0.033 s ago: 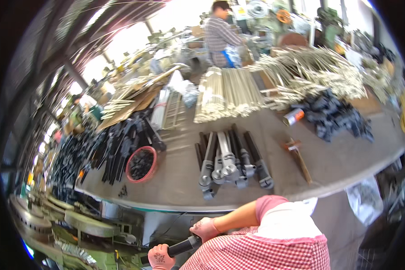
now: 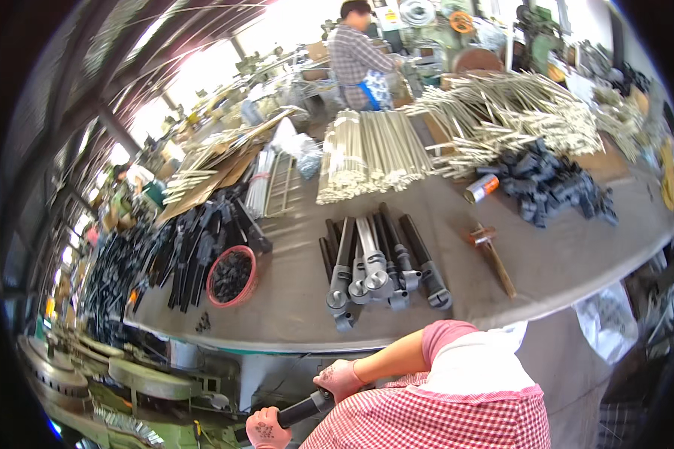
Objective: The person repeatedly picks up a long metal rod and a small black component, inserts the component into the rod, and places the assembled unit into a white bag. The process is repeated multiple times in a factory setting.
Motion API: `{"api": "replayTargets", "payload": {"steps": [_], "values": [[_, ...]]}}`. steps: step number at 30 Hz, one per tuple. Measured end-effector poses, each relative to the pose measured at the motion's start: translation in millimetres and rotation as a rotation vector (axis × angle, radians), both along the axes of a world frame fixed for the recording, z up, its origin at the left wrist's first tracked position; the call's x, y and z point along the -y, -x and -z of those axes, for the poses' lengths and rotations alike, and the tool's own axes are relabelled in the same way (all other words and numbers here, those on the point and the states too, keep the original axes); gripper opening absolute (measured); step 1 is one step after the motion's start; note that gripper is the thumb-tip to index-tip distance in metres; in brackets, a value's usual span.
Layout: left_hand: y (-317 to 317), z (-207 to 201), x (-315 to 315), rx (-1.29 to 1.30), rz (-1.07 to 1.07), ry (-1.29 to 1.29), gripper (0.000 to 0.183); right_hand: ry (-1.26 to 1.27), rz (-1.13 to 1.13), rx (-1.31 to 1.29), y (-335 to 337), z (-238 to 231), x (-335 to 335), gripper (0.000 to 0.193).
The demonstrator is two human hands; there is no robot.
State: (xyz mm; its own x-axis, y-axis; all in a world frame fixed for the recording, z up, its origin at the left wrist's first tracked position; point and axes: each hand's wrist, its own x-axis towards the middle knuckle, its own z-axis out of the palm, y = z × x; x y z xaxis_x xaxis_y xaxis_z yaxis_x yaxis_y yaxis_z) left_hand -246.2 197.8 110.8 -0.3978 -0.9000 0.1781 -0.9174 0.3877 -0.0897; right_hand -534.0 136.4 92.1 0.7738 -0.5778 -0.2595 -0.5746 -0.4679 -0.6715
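Both my hands grip a dark tube [image 2: 303, 410], held at a slant below the table's near edge. My left hand [image 2: 268, 428], in a pinkish glove with a dark pattern, is closed round its lower left part. Closed over the thicker upper right end is my right hand [image 2: 339, 379], gloved alike; it partly hides that end. My checked apron [image 2: 457, 419] lies right beside the tube. On the table, just beyond my right arm, rests a group of black tubes with grey jointed ends [image 2: 377, 278].
The brown table [image 2: 299, 314] also bears a hammer [image 2: 494, 258], an orange-and-white can [image 2: 481, 188], dark fittings [image 2: 554, 187], pale rods [image 2: 374, 153] and a red basket of small black parts [image 2: 253, 288]. Green machinery [image 2: 150, 374] stands lower left. A co-worker [image 2: 359, 56] stands behind the table.
The whole scene has shifted slightly left and sharpened as my head moves a little. Both hands keep their hold on the tube.
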Motion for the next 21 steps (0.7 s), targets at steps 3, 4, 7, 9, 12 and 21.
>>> {"api": "replayTargets", "payload": {"steps": [3, 4, 7, 9, 12, 21], "values": [[-10, -12, 2, -0.010, 0.123, 0.030, 0.023, 0.000, -0.003, 0.119, -2, 6, -2, 0.069], [-18, -20, 4, 0.016, 0.130, 0.013, 0.021, -0.006, -0.007, 0.113, 0, 7, -2, 0.071], [-29, -37, 8, 0.023, 0.047, -0.040, 0.025, 0.045, 0.051, 0.011, 16, 11, -2, 0.073], [-23, -34, 10, -0.004, 0.063, -0.051, 0.026, 0.108, 0.009, -0.031, 15, 10, -4, 0.057], [-9, -15, 19, 0.137, 0.138, -0.009, 0.030, 0.084, 0.027, -0.038, 1, 6, -9, 0.047], [-66, -38, -43, 0.022, -0.219, -0.141, 0.037, -0.099, -0.124, -0.201, 3, -18, 8, 0.077]]}}
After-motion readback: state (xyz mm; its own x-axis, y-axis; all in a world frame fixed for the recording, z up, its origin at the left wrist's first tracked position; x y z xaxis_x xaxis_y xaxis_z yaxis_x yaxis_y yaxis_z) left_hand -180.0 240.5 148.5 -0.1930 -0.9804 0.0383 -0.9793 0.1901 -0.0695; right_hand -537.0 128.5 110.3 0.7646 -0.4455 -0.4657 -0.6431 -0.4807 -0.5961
